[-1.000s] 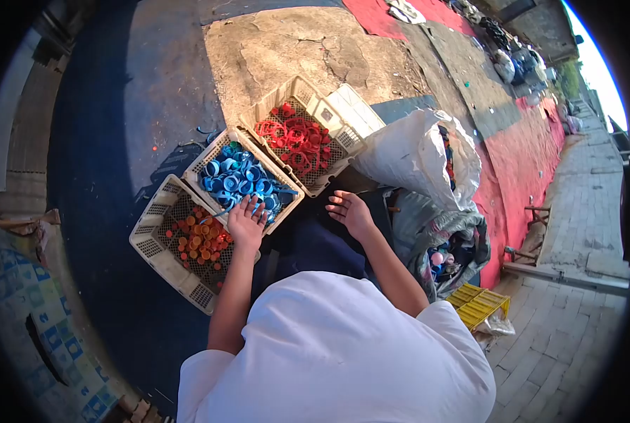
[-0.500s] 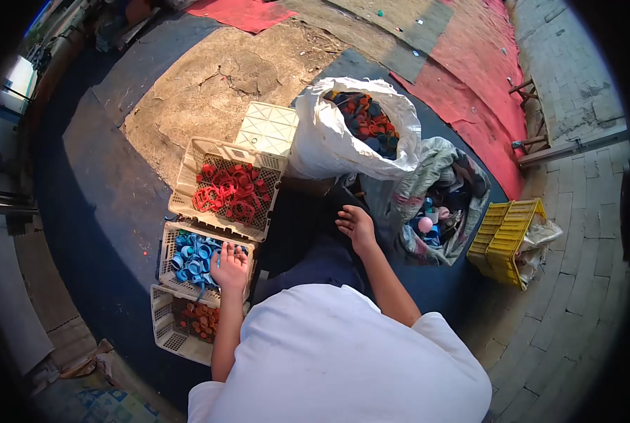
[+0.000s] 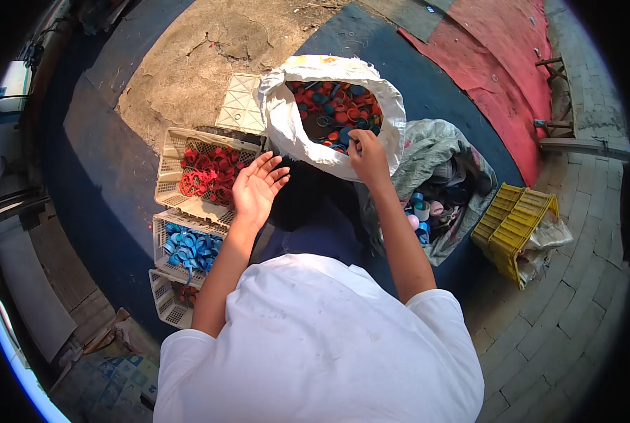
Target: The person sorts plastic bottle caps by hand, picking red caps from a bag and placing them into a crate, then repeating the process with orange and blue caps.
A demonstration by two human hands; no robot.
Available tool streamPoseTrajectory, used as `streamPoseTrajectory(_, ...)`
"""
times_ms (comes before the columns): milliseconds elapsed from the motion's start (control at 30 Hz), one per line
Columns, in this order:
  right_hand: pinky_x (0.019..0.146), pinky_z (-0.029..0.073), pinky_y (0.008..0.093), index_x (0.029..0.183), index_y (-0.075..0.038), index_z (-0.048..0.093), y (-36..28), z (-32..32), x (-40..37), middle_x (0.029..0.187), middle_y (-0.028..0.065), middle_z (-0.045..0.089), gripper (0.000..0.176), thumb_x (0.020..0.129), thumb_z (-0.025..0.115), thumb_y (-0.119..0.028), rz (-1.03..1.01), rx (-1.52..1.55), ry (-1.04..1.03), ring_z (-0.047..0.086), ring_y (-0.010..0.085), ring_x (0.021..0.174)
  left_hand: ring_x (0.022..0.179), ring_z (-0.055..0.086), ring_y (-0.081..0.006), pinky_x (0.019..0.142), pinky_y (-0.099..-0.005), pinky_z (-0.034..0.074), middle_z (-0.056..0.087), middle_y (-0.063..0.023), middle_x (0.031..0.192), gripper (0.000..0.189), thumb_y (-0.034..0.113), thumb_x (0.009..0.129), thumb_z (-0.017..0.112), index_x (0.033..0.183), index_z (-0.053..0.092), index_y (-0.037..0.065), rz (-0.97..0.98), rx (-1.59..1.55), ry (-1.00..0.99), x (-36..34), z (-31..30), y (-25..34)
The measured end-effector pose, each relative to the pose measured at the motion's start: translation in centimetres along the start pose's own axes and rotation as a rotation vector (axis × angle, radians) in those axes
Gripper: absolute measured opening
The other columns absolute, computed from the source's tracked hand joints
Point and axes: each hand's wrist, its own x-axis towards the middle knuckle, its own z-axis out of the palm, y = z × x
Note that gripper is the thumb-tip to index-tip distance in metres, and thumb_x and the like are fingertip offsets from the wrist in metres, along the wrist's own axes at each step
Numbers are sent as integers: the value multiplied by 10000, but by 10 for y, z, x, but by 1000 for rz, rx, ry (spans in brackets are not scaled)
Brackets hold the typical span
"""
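My right hand [image 3: 368, 155] is at the near rim of a white sack [image 3: 284, 127], fingers curled by a dark blue round piece at the sack's mouth. Red, orange, dark blue and green pieces [image 3: 350, 106] fill the sack. Palm up and fingers apart, my left hand [image 3: 256, 189] is empty, between the sack and a cream crate [image 3: 170, 169] of red pieces [image 3: 205, 185]. Nearer me stand a crate of blue pieces [image 3: 188, 247] and another crate [image 3: 164, 299] with orange-red pieces, partly hidden by my left forearm.
To the right is a grey-green sack [image 3: 427, 137] holding mixed items, with a pink ball [image 3: 413, 222]. Farther right stand yellow crates [image 3: 509, 218] with clear plastic. An upturned cream crate [image 3: 241, 106] lies behind the red pieces' crate. A red mat [image 3: 494, 70] covers ground beyond.
My right hand has moved forward to the white sack and its fingers have closed. My left hand has left the blue pieces' crate, moving forward and right. The view has shifted.
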Motion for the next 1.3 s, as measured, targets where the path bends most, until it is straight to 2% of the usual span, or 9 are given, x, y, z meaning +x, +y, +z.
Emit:
streamPoseTrajectory(133,828,591,475,1126,-39,636,37,41,36,1206,130,595,336,796,698,-52,-83,-466,-87,593,324,1157,1192,624,-337,1040,-473,508,618,-167,1322,500,334,1023,474,1394,517,1,-62,-23,-100,19,17,-7)
streamPoseTrajectory(233,828,601,470,1135,-56,638,53,58,42,1217,134,594,363,781,717,-59,-5,-583,-147,597,345,1162,1240,599,-343,1047,-477,503,594,-164,1373,495,363,1051,456,1410,497,25,-187,-151,-173,29,39,-5)
streamPoseTrajectory(367,818,611,457,1168,-82,639,66,62,45,1244,117,598,393,786,732,-101,71,-660,-238,638,336,1123,1271,579,-287,1078,-438,474,573,-139,1405,459,295,1060,463,1437,481,33,-115,341,-304,52,55,-3)
streamPoseTrajectory(500,870,573,488,1187,-76,639,62,57,51,1149,152,652,451,749,747,-101,98,-658,-286,660,370,1075,1368,492,-225,1151,-391,390,526,-123,1460,466,239,1057,482,1477,457,39,-88,765,-367,65,69,3)
streamPoseTrajectory(667,900,554,465,1247,-44,623,42,39,53,1120,186,675,544,745,779,-184,100,-315,-3,663,379,1082,1593,25,-280,1261,-430,170,158,-171,1673,605,277,1048,501,1569,307,38,-272,453,-295,76,57,12)
streamPoseTrajectory(767,955,532,428,1339,-51,596,29,31,50,1219,203,672,630,767,797,-222,120,-13,70,662,356,1132,1594,16,-285,1264,-430,158,135,-188,1679,624,293,1049,493,1576,287,29,-282,480,-165,78,55,20)
streamPoseTrajectory(933,961,524,372,1385,-92,576,-17,19,39,1268,146,677,662,804,840,-270,180,518,-27,653,238,1181,1506,299,-285,1213,-435,300,327,-183,1587,596,332,1056,479,1549,325,35,-320,257,-235,85,53,28)
streamPoseTrajectory(1133,947,518,404,1347,-127,614,-92,9,21,1299,80,663,659,737,858,-191,-118,310,-120,559,301,1166,1249,596,-235,1052,-432,498,619,-87,1315,481,432,1058,515,1393,501,87,-429,-10,-283,90,61,32)
streamPoseTrajectory(1300,959,506,399,1365,-139,625,-113,12,26,1386,55,614,624,776,828,-189,-361,233,-84,496,298,1217,1150,646,-236,971,-432,560,618,-67,1292,402,405,1054,546,1340,559,122,-293,2,-83,85,67,35)
